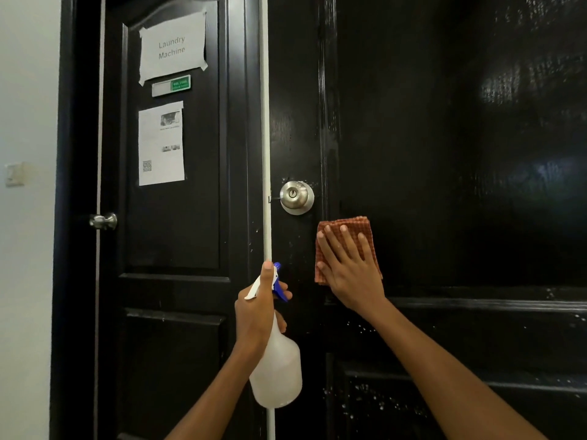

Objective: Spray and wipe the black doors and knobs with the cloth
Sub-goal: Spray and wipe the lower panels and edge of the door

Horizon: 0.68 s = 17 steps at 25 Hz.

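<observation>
Head view of two black doors set side by side. The right hand (351, 268) lies flat, fingers straight, pressing a folded orange checked cloth (347, 246) against the right door (444, 154), just below and to the right of its knob (297, 197); the left hand (257, 312) curls around the neck of a spray bottle (276, 369), thumb up along the head. The cloth is probably soft and light, best worked under a flat palm; the translucent bottle looks light plastic, perhaps slick if wet — the neck is the natural hold. The knobs are smooth metal, likely slippery. Count: two doors, two knobs — the second (103, 221) at the left door's (174, 233) left edge — one cloth, one bottle, two paper notices (173, 47).
</observation>
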Available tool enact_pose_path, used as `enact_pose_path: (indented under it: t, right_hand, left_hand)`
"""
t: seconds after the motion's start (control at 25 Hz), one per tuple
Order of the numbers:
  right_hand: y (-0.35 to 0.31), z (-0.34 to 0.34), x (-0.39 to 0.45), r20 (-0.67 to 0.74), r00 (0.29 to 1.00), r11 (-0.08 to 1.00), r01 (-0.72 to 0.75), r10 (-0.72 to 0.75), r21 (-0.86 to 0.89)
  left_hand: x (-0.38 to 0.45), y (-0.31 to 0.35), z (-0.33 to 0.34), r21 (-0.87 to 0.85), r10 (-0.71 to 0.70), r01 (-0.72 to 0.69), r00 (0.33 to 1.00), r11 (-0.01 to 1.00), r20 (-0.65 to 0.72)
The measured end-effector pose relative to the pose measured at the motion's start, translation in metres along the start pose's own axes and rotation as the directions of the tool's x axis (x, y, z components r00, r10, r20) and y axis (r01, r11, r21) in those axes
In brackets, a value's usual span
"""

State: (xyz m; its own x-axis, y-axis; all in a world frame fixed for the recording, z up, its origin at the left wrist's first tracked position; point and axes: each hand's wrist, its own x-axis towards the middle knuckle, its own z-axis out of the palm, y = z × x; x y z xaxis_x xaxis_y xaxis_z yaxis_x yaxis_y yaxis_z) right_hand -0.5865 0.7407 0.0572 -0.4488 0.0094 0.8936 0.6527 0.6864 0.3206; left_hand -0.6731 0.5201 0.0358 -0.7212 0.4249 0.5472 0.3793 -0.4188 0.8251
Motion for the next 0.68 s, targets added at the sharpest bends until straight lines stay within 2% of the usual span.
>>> enact_pose_path:
  t: [0.08,0.12,0.2,0.28,0.36,0.52,0.6,0.68]
  right_hand:
    - [-0.007,-0.004,0.022,-0.008,0.998,0.997,-0.054,0.055,0.063]
    - [-0.014,-0.001,0.024,-0.005,1.000,0.998,-0.013,0.014,0.063]
    - [-0.035,0.011,0.010,0.050,0.983,0.984,0.174,-0.175,0.036]
    - [-0.048,0.019,-0.003,0.115,0.921,0.928,0.372,-0.372,0.027]
    - [-0.044,0.015,0.019,0.124,0.875,0.882,0.470,-0.469,0.019]
    - [-0.037,-0.008,0.084,0.091,0.924,0.929,0.371,-0.371,0.016]
    - [-0.050,-0.002,0.086,0.073,0.947,0.950,0.310,-0.313,0.048]
    - [-0.067,0.009,0.064,0.099,0.938,0.942,0.328,-0.333,0.066]
  left_hand:
    - [-0.001,-0.002,-0.005,-0.006,-0.005,0.005,0.999,1.000,-0.034]
    - [-0.001,-0.003,-0.006,-0.009,-0.006,0.006,0.999,1.000,-0.047]
    - [-0.002,-0.004,-0.011,-0.002,-0.003,0.003,0.999,1.000,-0.054]
    - [-0.001,-0.006,-0.015,0.031,0.018,-0.016,0.999,0.999,-0.050]
    - [0.000,-0.010,-0.020,0.052,0.034,-0.031,0.998,0.998,-0.055]
    - [0.003,-0.020,-0.028,0.038,-0.006,0.009,0.997,0.999,-0.077]
    - [0.002,-0.023,-0.028,0.045,-0.015,0.019,0.997,0.999,-0.081]
    - [-0.001,-0.023,-0.024,0.047,-0.002,0.005,0.997,0.999,-0.074]
